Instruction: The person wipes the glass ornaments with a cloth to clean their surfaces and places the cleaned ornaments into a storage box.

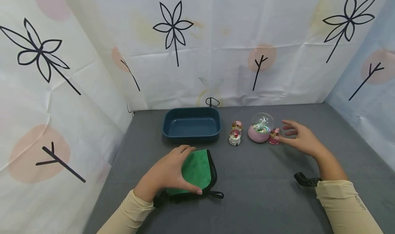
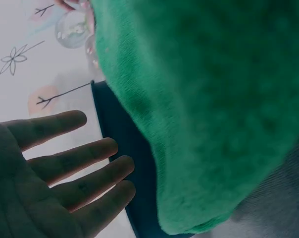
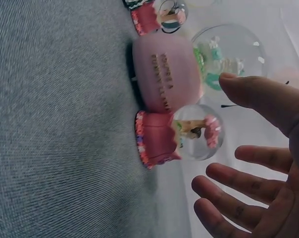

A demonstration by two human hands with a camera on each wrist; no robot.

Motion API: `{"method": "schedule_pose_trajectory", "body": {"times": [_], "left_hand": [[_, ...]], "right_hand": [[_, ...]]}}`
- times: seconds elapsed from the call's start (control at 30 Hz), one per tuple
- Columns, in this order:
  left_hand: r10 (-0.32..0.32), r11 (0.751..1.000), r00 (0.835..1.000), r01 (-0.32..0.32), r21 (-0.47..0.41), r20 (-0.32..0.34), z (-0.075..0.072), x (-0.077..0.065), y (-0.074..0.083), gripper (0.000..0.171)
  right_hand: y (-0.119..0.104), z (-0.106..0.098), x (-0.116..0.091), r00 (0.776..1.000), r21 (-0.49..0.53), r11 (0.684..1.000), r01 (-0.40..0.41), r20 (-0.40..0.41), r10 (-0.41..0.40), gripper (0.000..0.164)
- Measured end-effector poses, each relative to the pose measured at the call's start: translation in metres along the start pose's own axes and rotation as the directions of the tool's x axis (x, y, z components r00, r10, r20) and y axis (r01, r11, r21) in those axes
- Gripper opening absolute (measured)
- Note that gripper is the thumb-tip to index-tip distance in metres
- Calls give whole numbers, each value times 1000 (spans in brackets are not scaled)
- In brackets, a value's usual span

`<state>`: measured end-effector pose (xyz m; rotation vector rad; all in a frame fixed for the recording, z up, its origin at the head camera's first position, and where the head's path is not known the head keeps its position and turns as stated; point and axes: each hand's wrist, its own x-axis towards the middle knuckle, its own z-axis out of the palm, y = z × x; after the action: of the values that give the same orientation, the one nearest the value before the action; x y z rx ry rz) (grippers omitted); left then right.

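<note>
Head view: you could tip the small pink snow globe (image 1: 274, 137) with a sideways brush, and it stands just beside the larger snow globe (image 1: 258, 135) on the worktop (image 1: 250, 193). Your right hand (image 1: 300, 139) is spread beside it, unclenched; your left hand (image 1: 171, 169) arches over the green cloth (image 1: 196, 169).

Left wrist: fingers straight, grasping nothing; thumb hidden.

Right wrist: thumb overlaps the larger dome, a knock risk if it swings inward; fingers extended, nothing grasped.
</note>
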<state>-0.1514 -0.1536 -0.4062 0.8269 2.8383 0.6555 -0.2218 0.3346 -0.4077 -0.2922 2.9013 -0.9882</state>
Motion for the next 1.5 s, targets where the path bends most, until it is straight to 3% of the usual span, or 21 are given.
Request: {"method": "schedule_pose_trajectory", "body": {"times": [0.33, 1.0, 1.33, 1.5], "left_hand": [[38, 998, 998, -40, 47, 43, 11, 4, -5, 132], [-12, 990, 997, 1, 139, 78, 21, 8, -5, 145], [-11, 974, 996, -9, 227, 84, 25, 10, -2, 142], [-14, 976, 996, -5, 219, 87, 25, 12, -1, 138]], "right_hand": [[12, 6, 7, 999, 31, 999, -31, 30, 30, 85], [14, 14, 17, 999, 19, 999, -31, 44, 30, 79], [17, 16, 20, 998, 10, 1000, -30, 48, 29, 76], [15, 15, 21, 998, 7, 999, -36, 44, 35, 73]]}}
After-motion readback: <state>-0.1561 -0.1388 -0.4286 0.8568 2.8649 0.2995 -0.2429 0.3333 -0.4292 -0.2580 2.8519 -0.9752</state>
